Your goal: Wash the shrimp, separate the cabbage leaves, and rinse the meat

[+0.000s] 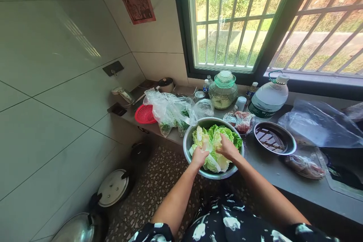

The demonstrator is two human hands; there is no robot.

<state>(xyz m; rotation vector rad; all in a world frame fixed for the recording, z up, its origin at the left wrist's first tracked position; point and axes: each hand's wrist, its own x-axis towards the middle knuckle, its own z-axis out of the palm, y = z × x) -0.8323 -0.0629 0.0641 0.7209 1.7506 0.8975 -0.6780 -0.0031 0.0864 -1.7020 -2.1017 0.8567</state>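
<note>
A round metal basin (185, 147) full of green lettuce leaves (213, 136) sits at the counter's front edge, partly over it. Inside it, my left hand (200, 155) grips pale leaf stems on the near left side, thumb on top. My right hand (227, 148) is closed on leaves at the middle right, its far fingers partly hidden among them. The leaves are loose, with pale ribs and darker green tips towards the right rim. Both forearms reach in from below.
Left of the basin lie plastic bags of greens (170, 107) and a red basket (145, 114). Behind stand a glass jar (223, 90) and a large water bottle (269, 96). To the right are wrapped meat (243, 121), a bowl of dark liquid (292, 145) and another meat packet (306, 167). Lidded pots (113, 188) stand on the floor.
</note>
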